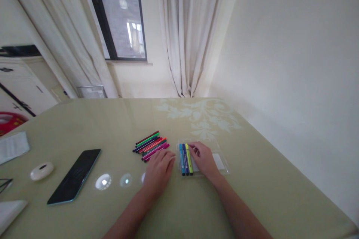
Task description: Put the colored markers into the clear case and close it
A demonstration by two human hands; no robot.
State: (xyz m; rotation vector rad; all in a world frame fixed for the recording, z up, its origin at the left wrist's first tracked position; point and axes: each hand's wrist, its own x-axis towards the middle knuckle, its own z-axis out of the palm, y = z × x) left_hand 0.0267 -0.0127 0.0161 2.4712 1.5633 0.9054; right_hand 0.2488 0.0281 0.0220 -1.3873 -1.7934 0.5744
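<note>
A clear plastic case (226,170) lies flat on the table, with a light blue marker (181,161), a dark blue marker (185,160) and a yellow marker (189,161) side by side at its left end. My right hand (202,157) reaches over the case, its fingers closed at the upper end of the yellow marker. Palm down, my left hand (160,166) rests between the case and a loose pile of several markers (151,144). Its fingers are extended close to the magenta marker (157,151); nothing shows in them, though their undersides are hidden.
To the left lie a black-screened phone (74,177), a white oval object (42,171) and a folded pale cloth or paper (14,146). A white object (11,213) sits at the near left edge. The table (126,115) meets a wall on the right.
</note>
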